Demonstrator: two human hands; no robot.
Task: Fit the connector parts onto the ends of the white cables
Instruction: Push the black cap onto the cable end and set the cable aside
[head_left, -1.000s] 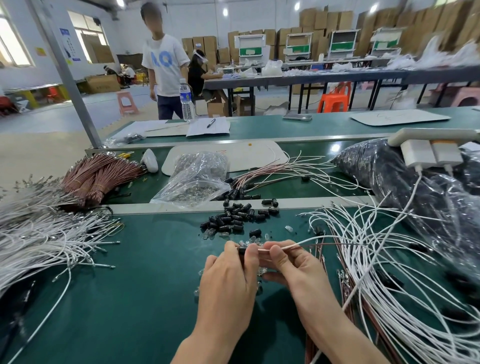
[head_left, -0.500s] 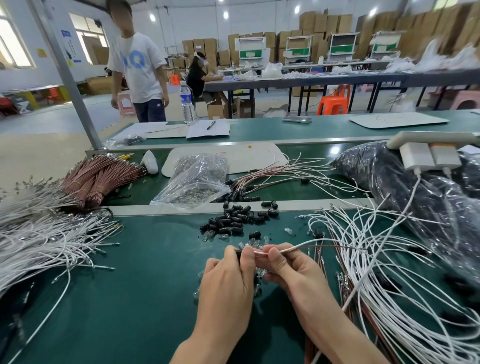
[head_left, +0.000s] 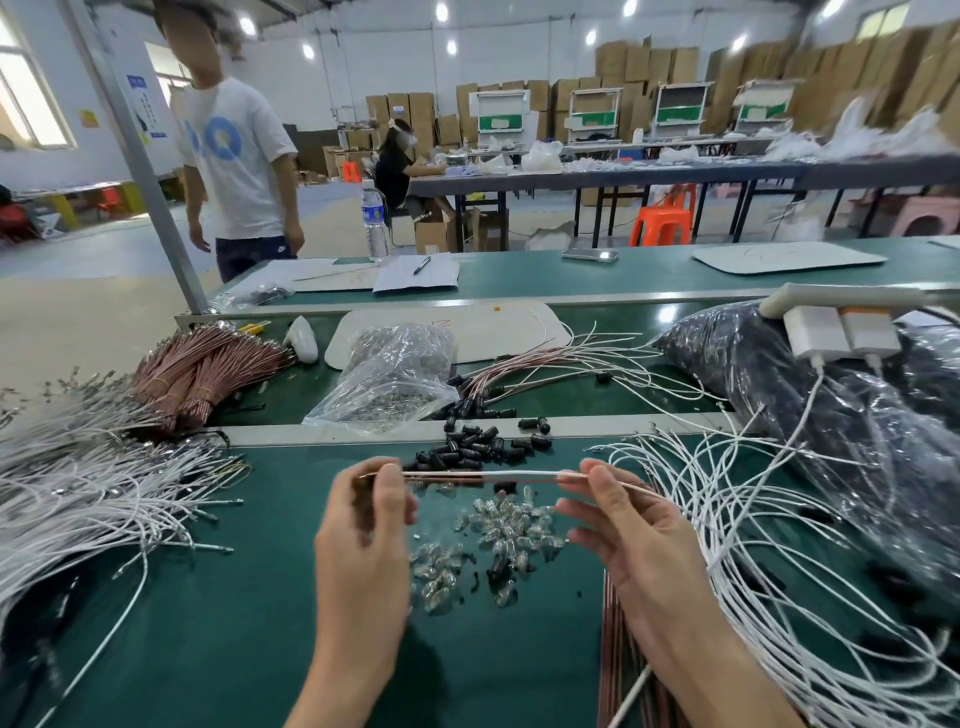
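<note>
Two grips over green desk (head_left: 234, 623), left grip (head_left: 363, 525) pinching blurred end of white cable (head_left: 519, 474), right grip (head_left: 623, 530) pinching it further along, cable level between them, clear connector parts (head_left: 498, 530) on desk just below, black parts (head_left: 472, 447) beyond

On the table (head_left: 208, 597), the left cable heap (head_left: 78, 493) and right cable heap (head_left: 753, 545) flank the connector parts (head_left: 470, 447); a bag (head_left: 395, 374) lies behind those.

Blue "Q" on the standing person's white T-shirt (head_left: 236, 166); wall posters (head_left: 139, 85) unreadable.
</note>
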